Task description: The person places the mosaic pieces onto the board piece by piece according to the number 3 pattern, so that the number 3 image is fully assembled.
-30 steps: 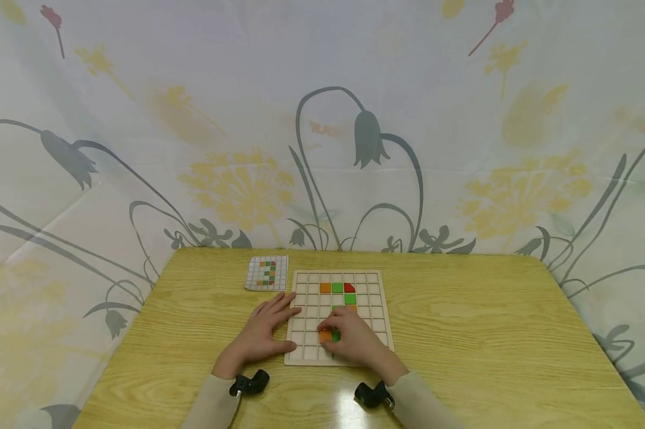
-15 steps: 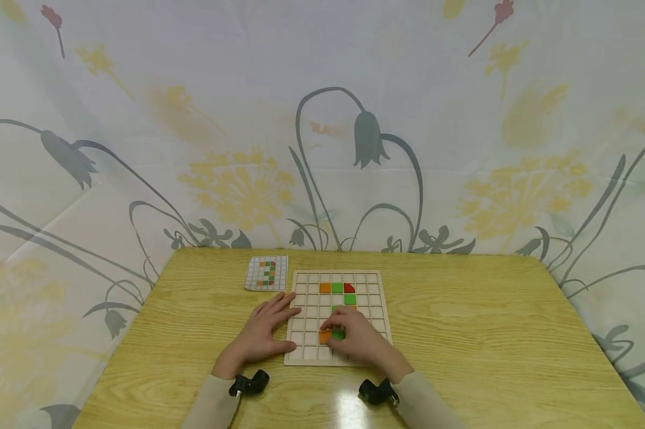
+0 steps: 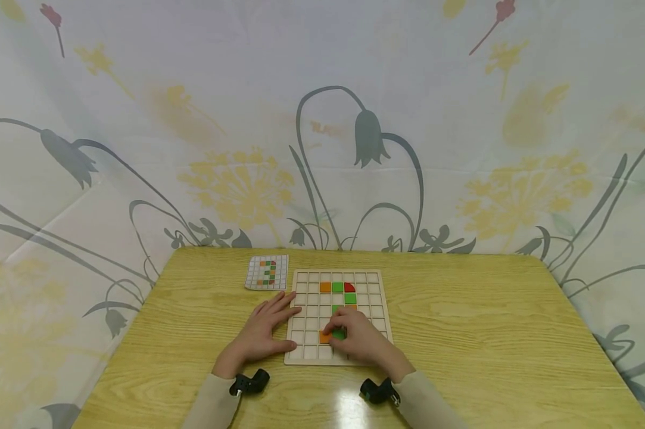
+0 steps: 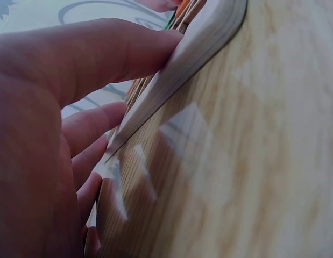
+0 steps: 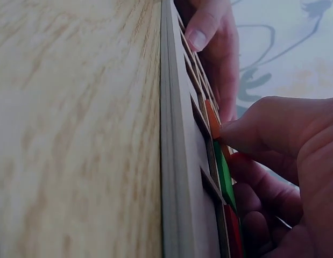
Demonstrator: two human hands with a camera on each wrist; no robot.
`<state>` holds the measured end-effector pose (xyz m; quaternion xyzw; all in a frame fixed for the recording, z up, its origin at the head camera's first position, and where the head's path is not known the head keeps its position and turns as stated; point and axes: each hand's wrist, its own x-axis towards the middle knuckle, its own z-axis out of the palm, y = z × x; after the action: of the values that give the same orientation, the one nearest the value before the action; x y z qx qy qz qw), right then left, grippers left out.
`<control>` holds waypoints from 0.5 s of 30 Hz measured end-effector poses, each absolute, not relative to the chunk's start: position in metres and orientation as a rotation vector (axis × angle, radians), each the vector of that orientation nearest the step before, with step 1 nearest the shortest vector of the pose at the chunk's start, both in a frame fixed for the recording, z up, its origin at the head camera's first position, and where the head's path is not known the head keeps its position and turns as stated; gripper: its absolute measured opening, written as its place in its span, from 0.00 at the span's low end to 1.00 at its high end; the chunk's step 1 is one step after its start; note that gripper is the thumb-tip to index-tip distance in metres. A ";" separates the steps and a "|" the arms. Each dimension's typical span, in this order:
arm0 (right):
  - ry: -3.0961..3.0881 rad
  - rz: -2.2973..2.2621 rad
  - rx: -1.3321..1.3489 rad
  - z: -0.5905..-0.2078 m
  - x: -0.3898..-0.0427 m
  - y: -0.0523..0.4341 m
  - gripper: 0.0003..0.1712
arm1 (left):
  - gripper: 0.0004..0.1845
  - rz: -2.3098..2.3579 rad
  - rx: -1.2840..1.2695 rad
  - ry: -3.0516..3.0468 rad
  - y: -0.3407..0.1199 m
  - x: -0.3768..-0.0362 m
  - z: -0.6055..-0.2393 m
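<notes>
Orange square tile [image 3: 325, 337] sits low in the middle of the head view, in a cell of the pale wooden grid board [image 3: 378, 298], second row from the board's near edge. A green square tile [image 3: 339, 334] lies in the next cell to its right. The right hand [image 3: 357, 339] is over both, fingers curled, a fingertip pressing the orange tile's edge; in the right wrist view that orange tile [image 5: 212, 118] stands slightly proud of the lattice, so it looks not fully seated, though whether the fingers pinch it or only push it cannot be told. The left hand [image 3: 263, 333] lies flat, fingers straight, on the yellow wood-grain table [image 3: 488, 333] with its fingertips and thumb against the board's left edge [image 4: 182, 64].

To seat the tile well, I judge the push should go straight down on its raised edge, with the left hand bracing the board so it cannot slide.

Higher on the board, around the centre of the frame, are another orange tile [image 3: 325, 287], a green one [image 3: 337, 287], a red quarter-round piece [image 3: 349, 288] and a further green tile [image 3: 350, 298]. Just beyond the board's upper-left corner lies a small printed pattern card [image 3: 267, 272] with a coloured grid figure. A floral cloth backdrop [image 3: 322, 119] fills the upper frame.
</notes>
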<state>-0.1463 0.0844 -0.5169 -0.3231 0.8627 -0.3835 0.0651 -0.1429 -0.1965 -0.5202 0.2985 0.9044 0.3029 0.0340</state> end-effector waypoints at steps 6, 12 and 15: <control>2.617 -1.147 -1.009 -0.517 -0.147 0.084 0.05 | 0.38 0.930 0.922 2.785 -0.197 -0.143 -0.521; 2.624 -1.123 -1.026 -0.515 -0.146 0.082 0.05 | 0.38 0.922 0.928 2.785 -0.197 -0.144 -0.522; 2.625 -1.114 -1.014 -0.514 -0.146 0.082 0.05 | 0.38 0.917 0.931 2.787 -0.197 -0.145 -0.523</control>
<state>-0.1457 0.0818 -0.5141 -0.3345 0.8659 -0.3674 0.0578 -0.1447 -0.1974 -0.5231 0.3022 0.9050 0.2977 0.0316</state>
